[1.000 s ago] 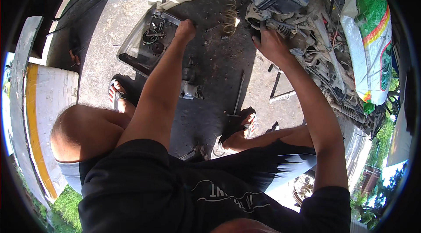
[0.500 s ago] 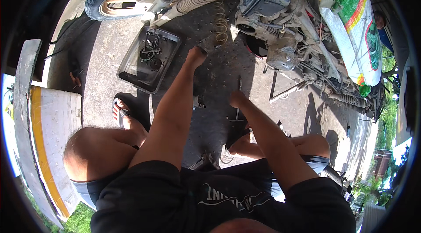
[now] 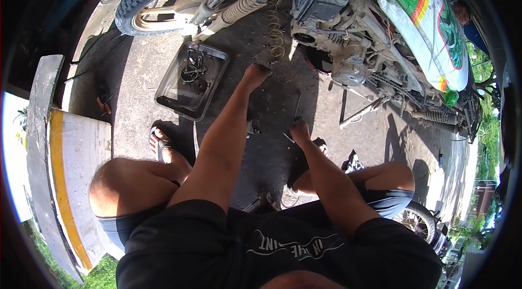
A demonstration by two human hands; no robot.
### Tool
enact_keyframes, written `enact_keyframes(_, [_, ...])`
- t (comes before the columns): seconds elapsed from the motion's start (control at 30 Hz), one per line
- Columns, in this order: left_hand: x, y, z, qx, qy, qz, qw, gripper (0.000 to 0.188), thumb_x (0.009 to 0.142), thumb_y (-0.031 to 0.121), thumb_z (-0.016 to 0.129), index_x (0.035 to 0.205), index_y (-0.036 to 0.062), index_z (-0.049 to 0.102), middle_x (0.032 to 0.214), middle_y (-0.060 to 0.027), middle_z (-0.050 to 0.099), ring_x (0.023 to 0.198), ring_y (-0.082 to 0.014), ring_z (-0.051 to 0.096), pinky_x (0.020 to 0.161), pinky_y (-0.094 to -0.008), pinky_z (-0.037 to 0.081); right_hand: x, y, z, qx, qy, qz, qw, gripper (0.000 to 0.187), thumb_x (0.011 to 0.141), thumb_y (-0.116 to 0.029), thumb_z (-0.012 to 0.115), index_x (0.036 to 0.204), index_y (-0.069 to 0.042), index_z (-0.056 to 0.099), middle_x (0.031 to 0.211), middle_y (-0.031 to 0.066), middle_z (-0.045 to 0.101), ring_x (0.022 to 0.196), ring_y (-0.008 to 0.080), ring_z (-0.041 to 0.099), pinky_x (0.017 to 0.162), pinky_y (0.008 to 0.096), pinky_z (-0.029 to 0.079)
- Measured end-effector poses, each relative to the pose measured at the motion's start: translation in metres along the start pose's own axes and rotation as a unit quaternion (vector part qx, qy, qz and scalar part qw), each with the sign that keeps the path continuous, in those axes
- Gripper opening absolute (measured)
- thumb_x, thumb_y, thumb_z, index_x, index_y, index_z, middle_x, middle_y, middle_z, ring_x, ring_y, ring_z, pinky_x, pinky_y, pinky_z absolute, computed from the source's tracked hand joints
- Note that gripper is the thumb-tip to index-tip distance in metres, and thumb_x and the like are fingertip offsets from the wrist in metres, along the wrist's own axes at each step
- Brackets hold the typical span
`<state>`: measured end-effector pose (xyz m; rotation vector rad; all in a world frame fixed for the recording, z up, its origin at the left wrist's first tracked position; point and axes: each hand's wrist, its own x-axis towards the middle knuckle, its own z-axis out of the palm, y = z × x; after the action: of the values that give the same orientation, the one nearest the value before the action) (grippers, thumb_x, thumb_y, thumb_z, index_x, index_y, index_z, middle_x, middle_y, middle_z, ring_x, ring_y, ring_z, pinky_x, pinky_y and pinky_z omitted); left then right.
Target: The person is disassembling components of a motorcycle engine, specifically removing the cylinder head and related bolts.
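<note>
T-handled tool [image 3: 297, 105], lying on the floor [image 3: 326, 109] a second ago while the right hand [image 3: 298, 130] was up at the motorbike [image 3: 350, 74], is now gripped near its crossbar by that hand, its forearm angled inward above the right leg. The left hand [image 3: 257, 76], now farther from the tray [image 3: 176, 79], reaches forward just below the yellowish coil [image 3: 276, 51], fingers curled; whether it holds anything, I cannot tell.
</note>
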<state>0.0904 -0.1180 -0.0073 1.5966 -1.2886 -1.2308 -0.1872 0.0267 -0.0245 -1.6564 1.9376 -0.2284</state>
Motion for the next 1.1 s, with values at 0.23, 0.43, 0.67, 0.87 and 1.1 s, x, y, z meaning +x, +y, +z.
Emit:
enact_keyframes(0.23, [0.008, 0.035, 0.004, -0.050, -0.071, 0.191, 0.978, 0.048, 0.081, 0.027, 0.076, 0.124, 0.0074, 0.068, 0.124, -0.0162, 0.069, 0.118, -0.0324, 0.065, 0.097, -0.0399, 0.051, 0.062, -0.117, -0.062, 0.609, 0.002, 0.129, 0.783, 0.034, 0.098, -0.032, 0.056, 0.123, -0.009, 0.064, 0.091, 0.0108, 0.071, 0.075, 0.0265, 0.069, 0.064, 0.0419, 0.057])
enact_keyframes(0.43, [-0.035, 0.077, 0.012, 0.121, -0.131, 0.189, 0.966, 0.035, 0.089, 0.026, 0.070, 0.119, 0.0073, 0.069, 0.120, -0.0158, 0.070, 0.113, -0.0318, 0.066, 0.098, -0.0395, 0.050, 0.073, -0.165, -0.142, 0.639, -0.002, 0.032, 0.768, 0.036, 0.100, -0.039, 0.050, 0.115, -0.011, 0.067, 0.097, 0.0084, 0.071, 0.081, 0.0261, 0.070, 0.069, 0.0449, 0.059])
enact_keyframes(0.67, [-0.019, 0.088, 0.001, 0.094, -0.077, 0.124, 0.985, 0.033, 0.094, 0.035, 0.068, 0.114, 0.0083, 0.071, 0.103, -0.0182, 0.073, 0.101, -0.0371, 0.068, 0.089, -0.0448, 0.052, 0.067, -0.178, -0.175, 0.619, -0.097, -0.115, 0.771, 0.033, 0.096, -0.035, 0.059, 0.116, -0.010, 0.065, 0.104, 0.0068, 0.071, 0.096, 0.0246, 0.068, 0.092, 0.0517, 0.054])
enact_keyframes(0.87, [0.011, 0.091, -0.028, 0.149, 0.049, 0.212, 0.965, 0.032, 0.091, 0.032, 0.069, 0.117, 0.0121, 0.073, 0.110, -0.0204, 0.071, 0.105, -0.0401, 0.066, 0.092, -0.0491, 0.052, 0.064, -0.179, -0.176, 0.706, -0.103, -0.097, 0.694, 0.047, 0.101, -0.042, 0.056, 0.130, -0.006, 0.057, 0.123, 0.0136, 0.066, 0.112, 0.0315, 0.064, 0.103, 0.0521, 0.048])
enact_keyframes(1.1, [0.019, 0.104, -0.041, 0.175, 0.123, 0.257, 0.942, 0.027, 0.089, 0.022, 0.070, 0.113, 0.0078, 0.073, 0.106, -0.0193, 0.071, 0.100, -0.0406, 0.068, 0.086, -0.0489, 0.053, 0.086, -0.183, -0.164, 0.714, -0.051, -0.127, 0.686, 0.047, 0.102, -0.041, 0.057, 0.129, -0.002, 0.056, 0.113, 0.0139, 0.069, 0.100, 0.0331, 0.068, 0.089, 0.0526, 0.056])
